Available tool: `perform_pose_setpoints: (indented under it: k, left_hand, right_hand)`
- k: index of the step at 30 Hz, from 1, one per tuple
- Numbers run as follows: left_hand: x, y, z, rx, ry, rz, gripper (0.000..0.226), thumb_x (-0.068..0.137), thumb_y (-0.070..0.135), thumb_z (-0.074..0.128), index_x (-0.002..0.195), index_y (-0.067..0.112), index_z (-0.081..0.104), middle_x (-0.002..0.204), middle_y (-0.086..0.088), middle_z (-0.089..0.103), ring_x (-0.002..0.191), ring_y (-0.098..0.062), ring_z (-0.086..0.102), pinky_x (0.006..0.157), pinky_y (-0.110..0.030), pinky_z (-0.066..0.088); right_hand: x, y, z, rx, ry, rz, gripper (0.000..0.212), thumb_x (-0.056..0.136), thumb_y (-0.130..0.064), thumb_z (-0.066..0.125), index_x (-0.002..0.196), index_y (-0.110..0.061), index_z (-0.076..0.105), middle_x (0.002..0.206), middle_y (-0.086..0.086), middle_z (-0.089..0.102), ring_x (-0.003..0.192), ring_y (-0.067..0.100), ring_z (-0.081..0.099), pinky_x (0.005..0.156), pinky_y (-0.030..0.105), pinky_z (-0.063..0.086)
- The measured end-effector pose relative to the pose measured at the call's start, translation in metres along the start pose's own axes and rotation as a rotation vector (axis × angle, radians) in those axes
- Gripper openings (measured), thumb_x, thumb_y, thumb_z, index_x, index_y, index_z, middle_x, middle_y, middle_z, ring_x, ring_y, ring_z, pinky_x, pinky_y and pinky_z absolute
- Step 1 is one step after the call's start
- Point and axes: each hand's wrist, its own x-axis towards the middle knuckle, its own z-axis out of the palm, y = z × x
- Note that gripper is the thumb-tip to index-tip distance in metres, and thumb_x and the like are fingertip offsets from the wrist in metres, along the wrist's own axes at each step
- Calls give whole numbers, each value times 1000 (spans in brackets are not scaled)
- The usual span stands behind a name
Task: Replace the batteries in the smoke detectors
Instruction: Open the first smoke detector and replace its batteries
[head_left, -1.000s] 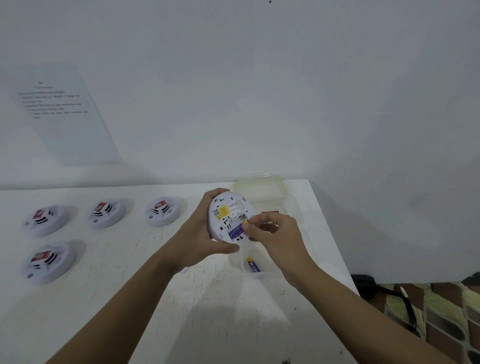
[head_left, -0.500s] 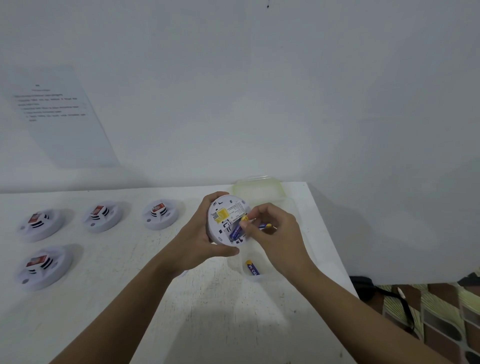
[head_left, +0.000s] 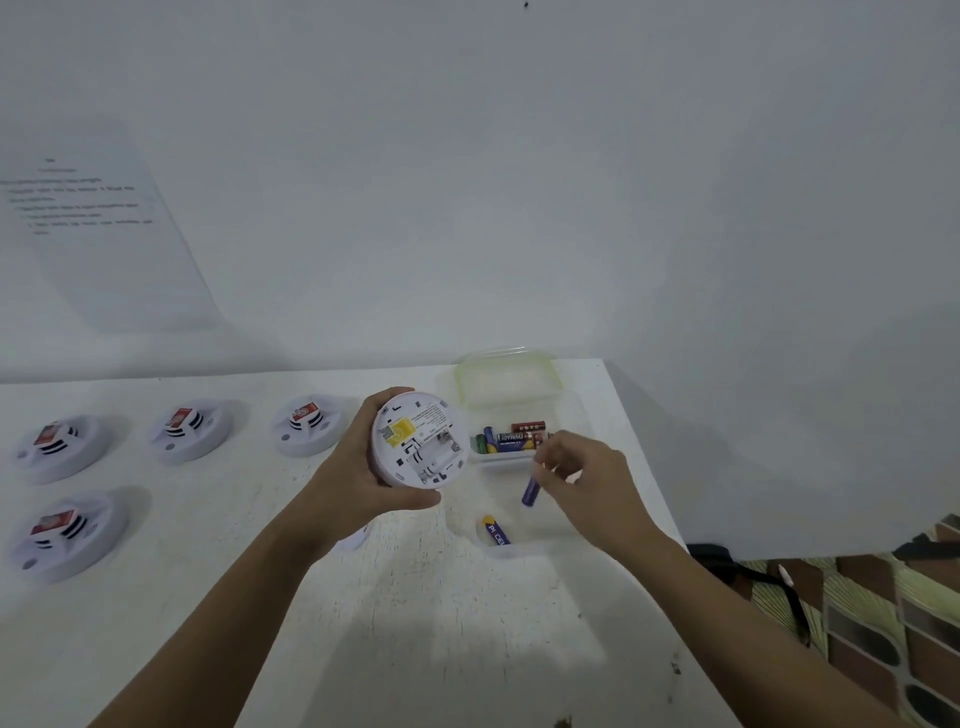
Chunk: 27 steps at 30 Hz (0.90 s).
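While its back faces up, showing a yellow label and an open battery bay, the white smoke detector (head_left: 420, 440) sits clamped in the left grip (head_left: 358, 478) above the tabletop (head_left: 415, 623); just beside it, the right grip (head_left: 587, 483) pinches a purple battery (head_left: 531, 491).

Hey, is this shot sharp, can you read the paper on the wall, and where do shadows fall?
Head view: the white printed paper sheet on the wall is blurred, its text unreadable; the purple cylindrical battery pinched by the right hand is slightly blurred; soft grey shadows pool on the white table near the bottom edge.
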Motion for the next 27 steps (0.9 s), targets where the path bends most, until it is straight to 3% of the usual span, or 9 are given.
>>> perform_pose_setpoints:
  k: [3,5,9,12,16,19,21,25,27]
  left_hand:
    - [1,-2,1,1,-8,-11,97,65,-4,90,142,32,41,135,14,55,123,-3,55,86,-22,57]
    - [2,-4,1,6,-21,-20,99,65,-3,90,142,33,41,134,16,54,124,-4,54,89,-27,58]
    - [6,-9,1,-9,-27,-36,100,65,-5,90,142,33,40,137,13,53,125,-5,54,88,-26,58]
    - [10,-12,0,-9,-27,-45,100,65,-5,90,142,34,40,137,13,53,125,-6,54,87,-27,59]
    - [16,-14,-2,-13,-28,-52,101,65,-3,91,143,34,39,137,11,54,125,-7,55,89,-28,59]
    - [23,-13,-4,-27,-26,-52,101,64,-3,92,142,33,40,135,11,54,125,-8,55,89,-33,60]
    - [28,-12,-6,-28,-21,-51,99,65,-6,90,142,33,40,132,14,56,122,-5,56,86,-31,60]
    - [36,-11,-10,-5,-23,-51,97,66,-5,90,141,33,41,129,17,56,122,-5,55,87,-31,60]
    - [39,-12,-12,1,-31,-54,96,67,-4,90,140,33,41,130,16,56,122,-5,55,87,-29,60]
  right_hand:
    - [1,12,9,-158,-162,25,11,91,-16,71,85,-22,64,83,-4,70,75,9,64,70,18,50]
    - [3,15,14,-221,-239,13,13,92,-15,69,86,-24,63,86,-5,68,75,5,61,69,13,46]
    - [8,18,18,-351,-314,-20,2,92,-20,69,92,-21,70,90,-7,67,72,1,55,71,14,43]
    - [12,17,17,-421,-355,-34,11,90,-27,72,98,-20,74,97,-8,71,73,1,57,77,19,50]
    - [28,7,9,-350,-236,-91,6,91,-25,69,89,-21,75,83,-11,71,71,3,63,74,25,57]
    - [55,0,8,-313,-117,-120,10,92,-19,65,88,-17,74,81,-5,72,70,8,64,66,21,53]
    - [74,2,11,-372,-125,-156,12,93,-14,62,90,-15,74,85,-2,72,75,12,63,68,21,50]
    - [101,16,24,-598,-288,-201,22,96,-11,56,107,-16,74,105,6,65,101,23,57,83,35,51]
    - [107,19,30,-703,-342,-218,24,97,-12,55,110,-20,74,109,5,61,106,25,53,81,35,47]
